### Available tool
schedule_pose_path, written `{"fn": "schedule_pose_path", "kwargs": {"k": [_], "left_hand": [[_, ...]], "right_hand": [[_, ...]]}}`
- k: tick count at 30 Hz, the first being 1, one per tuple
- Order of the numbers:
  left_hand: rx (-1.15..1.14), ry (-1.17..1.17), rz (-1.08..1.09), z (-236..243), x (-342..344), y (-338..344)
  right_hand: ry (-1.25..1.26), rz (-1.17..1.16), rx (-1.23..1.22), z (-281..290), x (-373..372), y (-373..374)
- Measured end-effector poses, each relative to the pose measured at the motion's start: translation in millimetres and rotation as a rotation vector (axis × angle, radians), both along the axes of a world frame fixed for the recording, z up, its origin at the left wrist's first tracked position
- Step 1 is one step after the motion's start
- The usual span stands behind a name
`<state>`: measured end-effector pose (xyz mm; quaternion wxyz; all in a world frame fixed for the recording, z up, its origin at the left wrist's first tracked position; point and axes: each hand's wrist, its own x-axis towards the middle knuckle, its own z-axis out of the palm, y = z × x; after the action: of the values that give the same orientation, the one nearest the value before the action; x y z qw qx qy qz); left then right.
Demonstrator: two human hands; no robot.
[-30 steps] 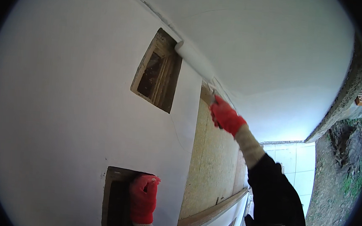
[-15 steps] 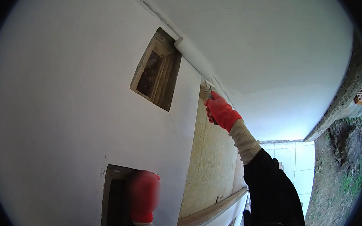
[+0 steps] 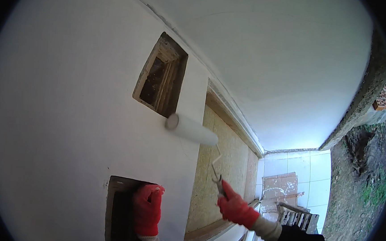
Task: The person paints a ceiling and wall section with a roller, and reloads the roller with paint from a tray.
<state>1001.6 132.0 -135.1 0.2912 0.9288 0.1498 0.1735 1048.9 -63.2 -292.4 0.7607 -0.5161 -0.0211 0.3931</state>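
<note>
My right hand [image 3: 238, 208], in a red work glove, is closed around the handle of a paint roller [image 3: 194, 130]. Its white, slightly blurred sleeve lies across the strip of white wall [image 3: 81, 112] between a small recessed opening [image 3: 172, 58] and a large wood-framed opening [image 3: 226, 163]. I cannot tell whether the sleeve touches the wall. My left hand [image 3: 148, 209], also red-gloved, is closed at the right edge of the lower opening [image 3: 115, 213]. Its fingers curl there, partly hidden against the dark recess.
A white ceiling-like surface [image 3: 278, 59] meets the wall at upper right. Below on the right are pale floor tiles [image 3: 319, 169], a paint-spattered board [image 3: 280, 185] and a slatted wooden piece [image 3: 300, 220]. Beyond lies bare ground [image 3: 353, 203] with grass, and a brick [image 3: 382, 103].
My right hand has lowered the roller from the wall's top seam down beside the small opening. My left hand stays at the lower opening. The tiles and slatted piece show more now.
</note>
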Motion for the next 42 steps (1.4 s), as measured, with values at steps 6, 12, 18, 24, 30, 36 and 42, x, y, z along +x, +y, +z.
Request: {"fn": "schedule_pose_path", "kwargs": {"k": [6,12,18,24,30,36,42], "left_hand": [[0.023,0.0,-0.048,2.2,1.0,0.9],[0.021,0.024,-0.025,3.4,2.8,-1.1],[0.008,0.03,-0.024,6.1,3.8,-2.3],[0.09,-0.008,-0.076,8.5,7.5,-4.6],[0.086,-0.032,-0.09,3.4,7.0,-0.4],[0.105,-0.038,-0.1,3.0,5.1,0.8],[0.055,-0.132,-0.115,1.2,-5.1,7.8]], "right_hand": [[-0.24,-0.126,0.019,8.2,148.1,19.5],[-0.087,-0.196,0.11,16.9,262.3,41.7],[-0.098,-0.228,0.094,24.6,279.4,46.4],[-0.133,-0.236,0.085,22.7,292.4,49.5],[-0.079,-0.254,0.112,19.6,264.4,53.1],[-0.177,-0.171,-0.025,11.9,155.6,40.0],[-0.155,-0.034,-0.082,-16.0,-34.9,11.6]]}}
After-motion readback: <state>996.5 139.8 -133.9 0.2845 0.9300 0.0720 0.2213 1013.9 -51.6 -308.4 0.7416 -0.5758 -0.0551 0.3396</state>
